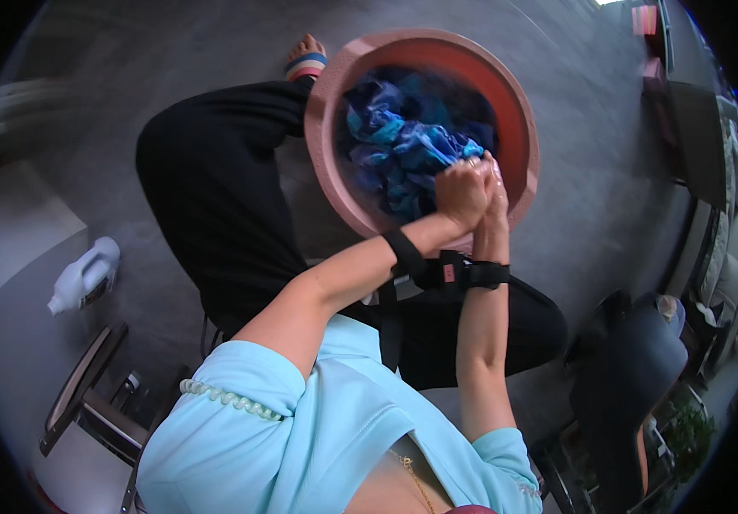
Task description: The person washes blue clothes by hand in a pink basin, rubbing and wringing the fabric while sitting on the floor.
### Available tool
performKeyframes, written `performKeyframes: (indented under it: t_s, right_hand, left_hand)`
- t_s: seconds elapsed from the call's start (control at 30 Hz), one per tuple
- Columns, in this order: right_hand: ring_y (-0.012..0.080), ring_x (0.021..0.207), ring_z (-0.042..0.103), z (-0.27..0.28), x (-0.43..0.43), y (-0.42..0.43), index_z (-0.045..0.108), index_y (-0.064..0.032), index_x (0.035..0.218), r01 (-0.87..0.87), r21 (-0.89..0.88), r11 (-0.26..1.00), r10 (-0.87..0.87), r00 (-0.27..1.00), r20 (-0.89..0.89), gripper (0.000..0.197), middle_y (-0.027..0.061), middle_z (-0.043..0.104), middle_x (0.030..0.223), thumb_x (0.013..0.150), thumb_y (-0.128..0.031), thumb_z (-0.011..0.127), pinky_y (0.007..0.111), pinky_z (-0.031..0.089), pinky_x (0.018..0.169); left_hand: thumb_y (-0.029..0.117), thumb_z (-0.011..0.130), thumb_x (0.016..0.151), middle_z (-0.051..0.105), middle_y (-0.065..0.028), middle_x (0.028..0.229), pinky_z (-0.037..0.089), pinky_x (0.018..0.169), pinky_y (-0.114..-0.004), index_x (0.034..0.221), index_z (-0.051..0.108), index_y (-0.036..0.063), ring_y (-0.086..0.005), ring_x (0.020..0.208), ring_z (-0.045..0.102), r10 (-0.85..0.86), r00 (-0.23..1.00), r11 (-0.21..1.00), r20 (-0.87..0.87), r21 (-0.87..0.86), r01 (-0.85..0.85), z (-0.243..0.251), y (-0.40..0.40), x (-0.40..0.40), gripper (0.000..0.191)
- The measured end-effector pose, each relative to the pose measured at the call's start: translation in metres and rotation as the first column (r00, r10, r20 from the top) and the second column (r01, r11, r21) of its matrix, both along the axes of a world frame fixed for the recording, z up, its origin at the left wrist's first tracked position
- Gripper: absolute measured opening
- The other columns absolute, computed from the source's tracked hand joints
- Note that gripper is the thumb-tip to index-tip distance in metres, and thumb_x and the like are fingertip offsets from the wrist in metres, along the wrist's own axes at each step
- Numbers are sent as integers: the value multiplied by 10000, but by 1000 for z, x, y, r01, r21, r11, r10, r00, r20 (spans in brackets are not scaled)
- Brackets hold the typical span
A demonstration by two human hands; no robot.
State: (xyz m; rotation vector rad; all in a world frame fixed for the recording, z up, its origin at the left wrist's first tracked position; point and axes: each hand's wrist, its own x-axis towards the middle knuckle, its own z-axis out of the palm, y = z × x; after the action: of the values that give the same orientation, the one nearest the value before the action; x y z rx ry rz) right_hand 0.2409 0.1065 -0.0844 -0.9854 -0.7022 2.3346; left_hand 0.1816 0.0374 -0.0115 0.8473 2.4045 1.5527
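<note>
A round pink plastic tub (524, 115) stands on the floor before me, holding wet blue and turquoise cloth (417, 141). My left hand (464, 193) is a fist closed on a bunched end of this cloth, over the near right part of the tub. Pressed close against it, my right hand (499, 196) also grips the bunch; its fingers are partly hidden and look wet. Both hands are above the heap, near the tub's rim. A black band (404, 252) circles my left wrist, and a black strap with a small device (488, 274) is on the right.
My bent legs in black trousers (215, 173) flank the tub, with a sandalled foot (306, 61) at its far left. A white jug (89, 273) is on the left. Chair parts (96, 398) stand at lower left, and a dark chair back (632, 366) at right.
</note>
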Motion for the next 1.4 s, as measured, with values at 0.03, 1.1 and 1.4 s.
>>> performKeyframes:
  t_s: [0.03,1.1,1.4]
  right_hand:
    - [183,803,554,-8,5,2,544,-80,992,15,167,986,-26,998,63,268,32,574,826,909,-307,427,331,461,736]
    - [190,895,577,45,15,18,487,58,1158,-56,170,984,-25,897,441,468,138,580,1038,832,-257,603,277,447,849]
    - [189,1025,507,46,-2,17,465,-1,1181,138,47,989,-146,952,269,474,100,537,1115,862,-343,541,324,408,902]
  left_hand:
    - [289,560,782,600,-120,678,488,598,-383,647,604,95,-297,673,602,-89,996,992,21,-88,90,-5,8,-8,240]
    - [135,701,680,599,-73,902,404,878,-316,795,626,59,-251,942,534,-585,811,786,29,-228,575,-80,-26,-148,157]
    - [212,502,884,494,-1,706,456,619,-241,836,496,70,-97,619,479,-221,647,969,730,241,58,-47,-3,-161,151]
